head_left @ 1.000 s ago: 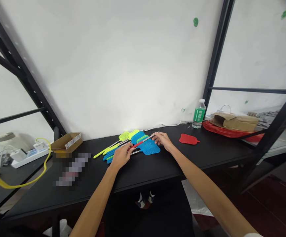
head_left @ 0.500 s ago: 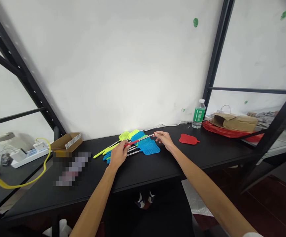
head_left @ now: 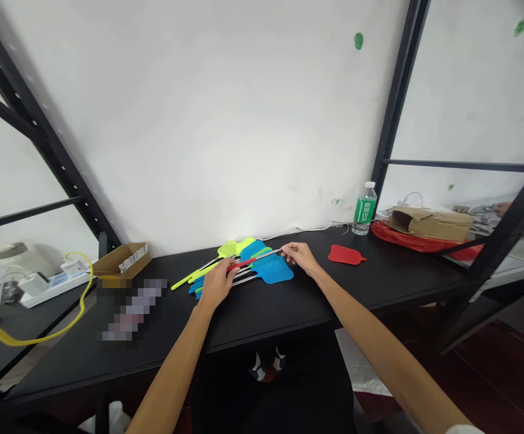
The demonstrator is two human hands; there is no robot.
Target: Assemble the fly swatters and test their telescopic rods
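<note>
Between my hands is a fly swatter handle (head_left: 247, 262) with a red grip and a thin metal rod. My left hand (head_left: 219, 282) is closed round the red grip. At the other end, my right hand (head_left: 301, 258) pinches the tip of the rod. Beneath it lie several fly swatters with blue, green and yellow heads, a blue head (head_left: 276, 270) nearest me and a yellow head (head_left: 228, 248) farther back. Apart from these, to the right of my right hand, a loose red swatter head (head_left: 345, 255) rests flat on the black table (head_left: 262, 313).
A water bottle (head_left: 364, 210) stands at the back right, by the shelf post. Beyond it a cardboard box (head_left: 429, 223) sits on red plastic, and part of another person's arm shows at the far right. An open carton (head_left: 123, 260) and a power strip (head_left: 58, 286) are on the left.
Both hands keep their hold on the swatter handle, which has dipped slightly at its rod end. At the far right, the other person's hand has come further into view.
</note>
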